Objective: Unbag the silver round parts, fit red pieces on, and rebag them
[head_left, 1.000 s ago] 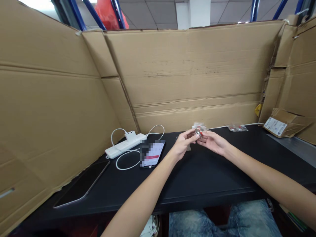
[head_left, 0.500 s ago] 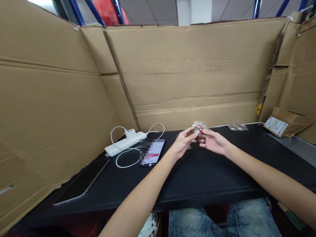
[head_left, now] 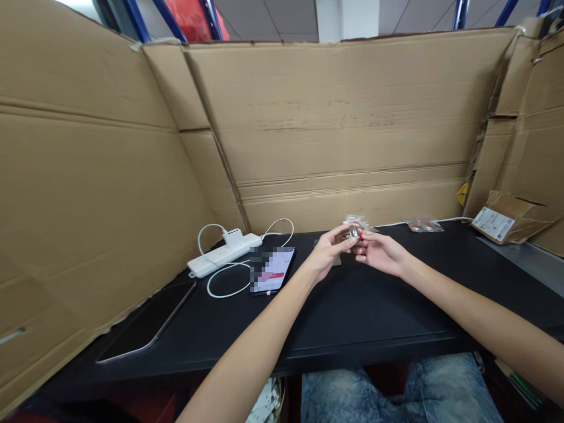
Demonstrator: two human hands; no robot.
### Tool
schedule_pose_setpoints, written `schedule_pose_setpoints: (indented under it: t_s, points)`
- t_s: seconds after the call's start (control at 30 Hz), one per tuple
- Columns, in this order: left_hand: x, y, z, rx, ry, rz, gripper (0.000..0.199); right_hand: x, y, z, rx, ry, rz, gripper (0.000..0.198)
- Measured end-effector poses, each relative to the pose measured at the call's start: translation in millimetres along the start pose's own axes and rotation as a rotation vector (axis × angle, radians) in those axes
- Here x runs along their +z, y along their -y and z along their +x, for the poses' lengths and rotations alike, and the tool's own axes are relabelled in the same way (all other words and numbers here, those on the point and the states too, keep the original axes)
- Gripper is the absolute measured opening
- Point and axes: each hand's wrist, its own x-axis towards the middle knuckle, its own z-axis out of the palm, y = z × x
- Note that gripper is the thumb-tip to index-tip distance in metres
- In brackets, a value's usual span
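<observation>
My left hand (head_left: 329, 251) pinches a small, round, shiny silver piece (head_left: 353, 231) between thumb and fingers, held up above the black table (head_left: 352, 317). A small red part (head_left: 361, 235) shows at the piece's right side. My right hand (head_left: 379, 252) is closed there, with thumb and fingertips at the red part. Both hands meet at this piece, and their fingers partly hide it. Clear plastic packets (head_left: 359, 222) lie just behind the hands. Under my left hand, the edge of a small pale flat item (head_left: 337, 261) peeks out, mostly covered.
To the left are a white power strip (head_left: 224, 255) with cables, a lit phone (head_left: 277, 271) and a dark tablet (head_left: 147, 323). More small packets (head_left: 424, 225) lie at the back right, near an open cardboard box (head_left: 513, 217). Cardboard walls (head_left: 343, 129) enclose the table.
The silver piece has turned slightly between my fingers, and its red part shows a little differently. Both hands stay in nearly the same place.
</observation>
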Motion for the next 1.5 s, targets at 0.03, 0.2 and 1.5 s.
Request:
schedule_pose_setpoints:
  t_s: [0.03, 0.2, 1.5]
  points:
    - [0.0, 0.0, 0.0, 0.002, 0.003, 0.002, 0.047, -0.2, 0.0, -0.2, 0.001, -0.008, -0.001, 0.018]
    - [0.0, -0.3, -0.2, 0.014, 0.003, -0.003, 0.046, 0.2, 1.5, -1.2, 0.017, -0.039, 0.009, 0.018]
    - [-1.3, 1.6, -0.3, -0.051, 0.054, -0.126, 0.047, -0.2, -5.4, 1.2, 0.018, -0.009, -0.082, 0.02]
